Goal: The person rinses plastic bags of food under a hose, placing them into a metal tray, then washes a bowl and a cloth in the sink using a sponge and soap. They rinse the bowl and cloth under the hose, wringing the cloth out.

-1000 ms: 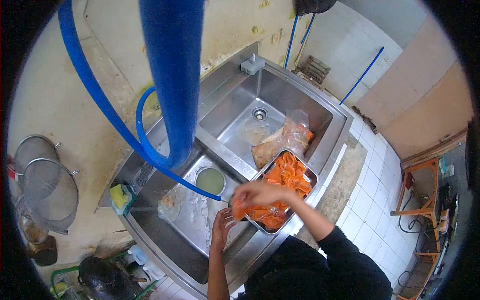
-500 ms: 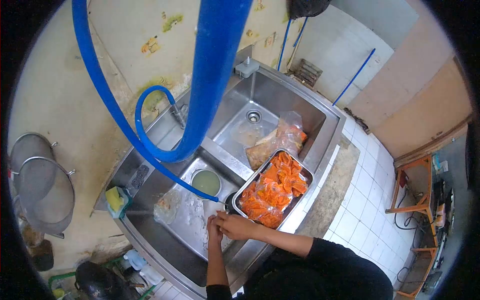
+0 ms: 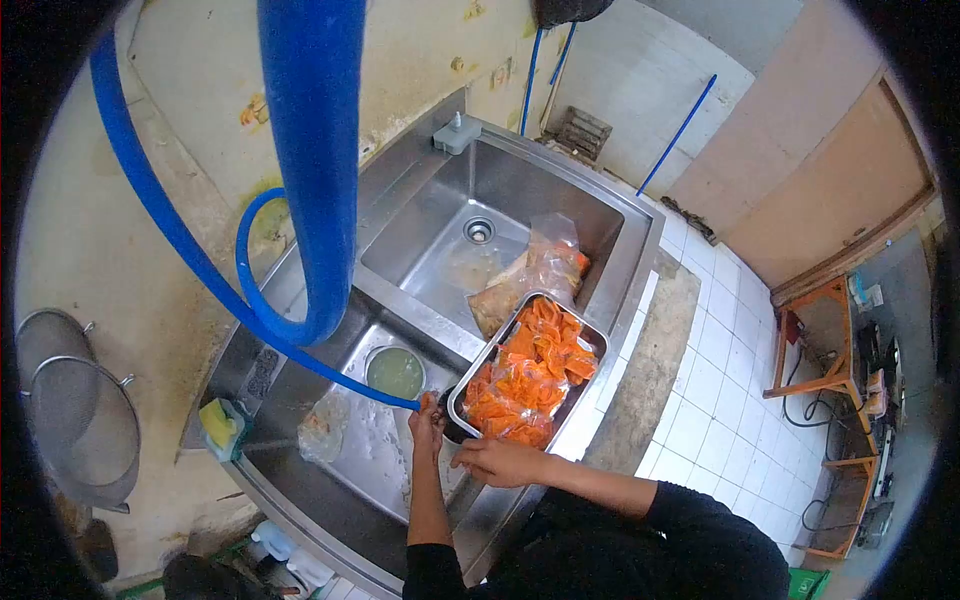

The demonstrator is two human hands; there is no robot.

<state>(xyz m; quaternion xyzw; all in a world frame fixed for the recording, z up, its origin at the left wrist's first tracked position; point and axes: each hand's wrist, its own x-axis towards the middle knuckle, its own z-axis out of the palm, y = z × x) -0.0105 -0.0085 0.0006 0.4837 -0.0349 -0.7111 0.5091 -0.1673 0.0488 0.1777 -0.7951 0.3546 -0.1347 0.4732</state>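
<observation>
My left hand (image 3: 427,425) is closed round the free end of the blue hose (image 3: 345,383), over the near sink basin. To its right, my right hand (image 3: 502,463) is apart from it, fingers loosely stretched and nothing visible in them. That hand is beside the near corner of a metal tray (image 3: 603,352). Orange pieces (image 3: 525,370), some in clear plastic, fill the tray. A round container of cloudy greenish water (image 3: 396,373) stands in the near basin. Next to it lies a crumpled clear plastic bag (image 3: 323,427). A dark object behind the left hand is mostly hidden.
Plastic bags of food (image 3: 530,275) lie in the far basin (image 3: 430,210), partly behind the tray. A yellow-green sponge (image 3: 218,424) sits on the left sink edge. Wire strainers (image 3: 85,415) hang on the left wall. A thick blue hose loop (image 3: 312,150) crosses the view above the sink.
My hands were together just below the hose end. Now they are apart: the left has moved up and grips the hose, the right has drawn to the right. The view has shifted slightly.
</observation>
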